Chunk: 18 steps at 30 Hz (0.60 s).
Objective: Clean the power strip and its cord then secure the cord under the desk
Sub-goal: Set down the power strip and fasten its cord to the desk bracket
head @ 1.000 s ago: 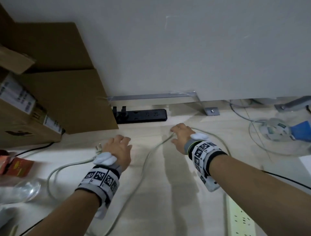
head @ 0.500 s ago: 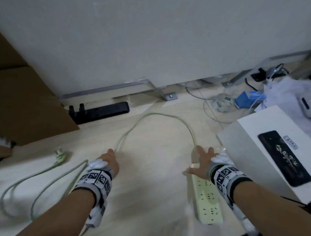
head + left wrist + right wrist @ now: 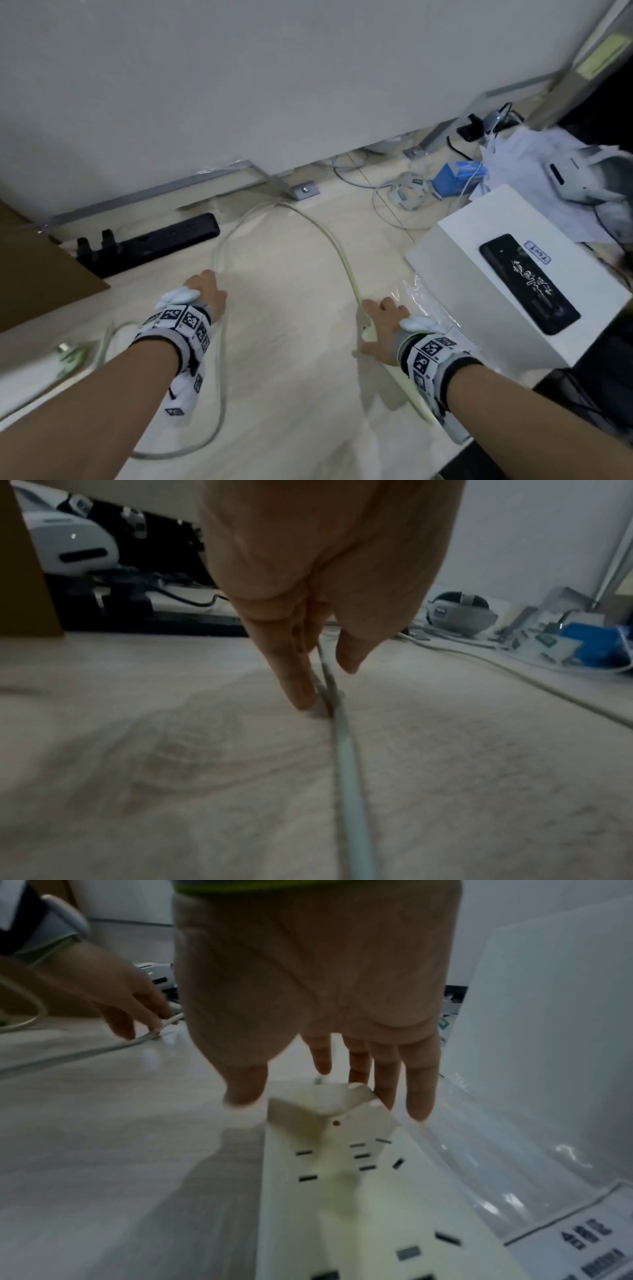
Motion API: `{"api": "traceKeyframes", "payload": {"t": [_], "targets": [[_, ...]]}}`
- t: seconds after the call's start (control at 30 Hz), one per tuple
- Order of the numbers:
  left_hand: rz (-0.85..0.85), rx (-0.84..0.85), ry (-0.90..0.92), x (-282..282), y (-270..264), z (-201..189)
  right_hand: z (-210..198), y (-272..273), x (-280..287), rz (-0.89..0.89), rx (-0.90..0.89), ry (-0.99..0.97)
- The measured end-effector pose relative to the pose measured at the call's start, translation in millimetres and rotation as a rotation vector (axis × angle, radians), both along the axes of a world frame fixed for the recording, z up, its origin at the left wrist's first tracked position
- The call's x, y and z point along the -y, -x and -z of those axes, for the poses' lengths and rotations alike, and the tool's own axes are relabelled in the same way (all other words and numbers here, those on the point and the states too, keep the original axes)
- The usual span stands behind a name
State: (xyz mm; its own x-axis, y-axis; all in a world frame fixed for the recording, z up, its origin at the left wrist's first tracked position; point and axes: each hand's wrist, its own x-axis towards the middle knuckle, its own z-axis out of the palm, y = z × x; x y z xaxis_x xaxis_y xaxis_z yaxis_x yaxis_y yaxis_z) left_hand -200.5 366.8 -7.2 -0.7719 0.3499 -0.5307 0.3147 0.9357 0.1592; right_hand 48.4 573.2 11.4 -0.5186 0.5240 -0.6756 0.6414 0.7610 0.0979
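Strip [image 3: 346,1177] lies lower right on the floor, cord [image 3: 284,219] looping up-frame. Right hand [image 3: 385,329] hovers spread over its end; left hand [image 3: 318,588] pinches the cord. Advise lifting the strip level, cord kept slack.

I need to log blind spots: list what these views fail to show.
- Power strip: in the head view, the right hand and forearm cover most of it.
- Cord: left hand hides the contact; grip unclear.
- Plug: motion-blurred in the head view.
- Black label on the white box: print unreadable.
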Motion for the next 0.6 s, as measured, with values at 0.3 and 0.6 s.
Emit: {"api": "traceKeyframes", "payload": {"t": [0.3, 0.6], "targets": [[0.114, -0.086, -0.294, 7, -57, 3, -5, -2, -46, 0.146, 0.041, -0.051], [0.468, -0.08, -0.341, 5, -119, 6, -2, 7, -61, 0.064, 0.197, -0.003]]}}
